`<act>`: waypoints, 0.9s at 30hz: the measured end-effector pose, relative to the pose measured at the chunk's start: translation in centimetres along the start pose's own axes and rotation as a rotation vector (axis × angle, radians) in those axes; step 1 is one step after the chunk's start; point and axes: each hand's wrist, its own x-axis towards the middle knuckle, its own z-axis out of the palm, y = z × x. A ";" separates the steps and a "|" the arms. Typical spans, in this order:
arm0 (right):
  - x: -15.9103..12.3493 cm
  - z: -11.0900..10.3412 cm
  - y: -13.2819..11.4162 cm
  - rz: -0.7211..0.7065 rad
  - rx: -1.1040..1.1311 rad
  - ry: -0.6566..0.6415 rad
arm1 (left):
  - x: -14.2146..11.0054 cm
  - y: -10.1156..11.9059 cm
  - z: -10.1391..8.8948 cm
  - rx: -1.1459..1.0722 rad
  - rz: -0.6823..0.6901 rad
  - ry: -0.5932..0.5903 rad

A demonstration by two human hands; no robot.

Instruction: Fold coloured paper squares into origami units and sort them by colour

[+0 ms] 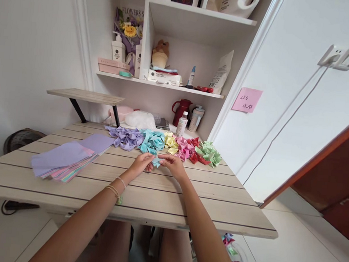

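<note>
My left hand (pixel 141 164) and my right hand (pixel 173 164) meet over the middle of the wooden table (pixel 156 195). Both pinch a small light-blue folded paper piece (pixel 156 161) between their fingertips, just above the tabletop. Right behind the hands lies a row of folded paper pieces sorted by colour: purple (pixel 126 136), light blue (pixel 152 141), yellow (pixel 171 143), pink and red (pixel 188 148), green (pixel 209 153). A fanned stack of flat coloured paper sheets (pixel 70 158), purple on top, lies to the left of my left hand.
A shelf unit (pixel 179 86) with bottles, a red jug (pixel 181 109) and a white bottle (pixel 181 124) stands behind the table. A small raised shelf (pixel 85 95) sits at the back left. A pink note (pixel 247 99) sticks on the right wall. Scraps lie on the floor (pixel 227 238).
</note>
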 end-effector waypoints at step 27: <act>-0.2 -0.1 -0.4 0.157 -0.042 -0.020 | 0.0 -1.1 0.1 0.138 -0.018 -0.094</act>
